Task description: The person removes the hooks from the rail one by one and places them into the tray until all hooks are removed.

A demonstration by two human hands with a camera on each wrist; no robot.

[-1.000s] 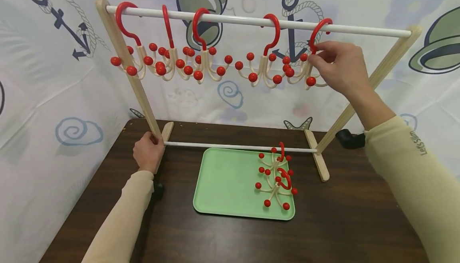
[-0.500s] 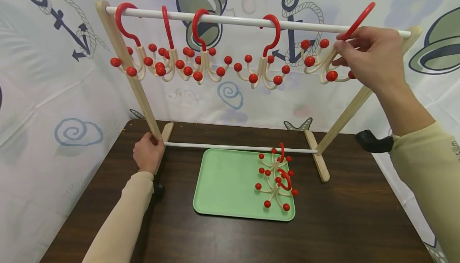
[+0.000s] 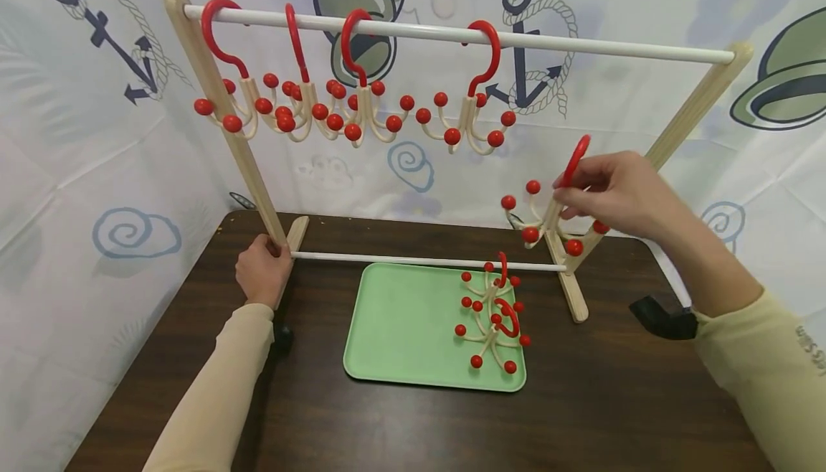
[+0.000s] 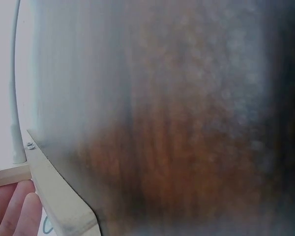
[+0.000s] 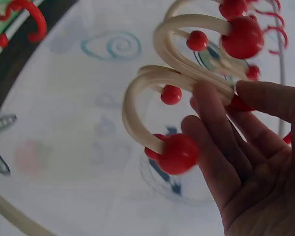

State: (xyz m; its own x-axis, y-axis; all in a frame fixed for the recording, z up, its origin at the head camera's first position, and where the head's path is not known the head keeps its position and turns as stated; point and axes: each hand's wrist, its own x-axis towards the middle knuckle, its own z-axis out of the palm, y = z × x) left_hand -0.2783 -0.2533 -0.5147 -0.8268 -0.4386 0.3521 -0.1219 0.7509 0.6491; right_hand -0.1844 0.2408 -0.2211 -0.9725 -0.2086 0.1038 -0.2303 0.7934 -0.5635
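Note:
With thumb and fingers my right hand (image 3: pixel 619 192) pinches the neck of a multi-arm hanger (image 3: pixel 551 217), which has a red hook, beige curved arms and red ball tips. It is off the bar, held in the air below the rack's right end. The right wrist view shows the same hanger (image 5: pixel 129 110) close up in the fingertips. Down at the left, my left hand (image 3: pixel 263 271) grips the foot of the rack's wooden left post (image 3: pixel 248 171); in the left wrist view its fingers (image 4: pixel 27 214) curl under a wooden piece.
Several like hangers (image 3: pixel 364 110) hang from the white top bar (image 3: pixel 613 46). Two more hangers (image 3: pixel 493 336) lie at the right of a green tray (image 3: pixel 406 328) on the dark table (image 3: pixel 387 429). A lower white bar (image 3: pixel 419 262) runs behind the tray.
My right hand has lifted the rightmost hanger off the top bar, moved it right, then lowered it and brought it back left. The left hand stays at the post.

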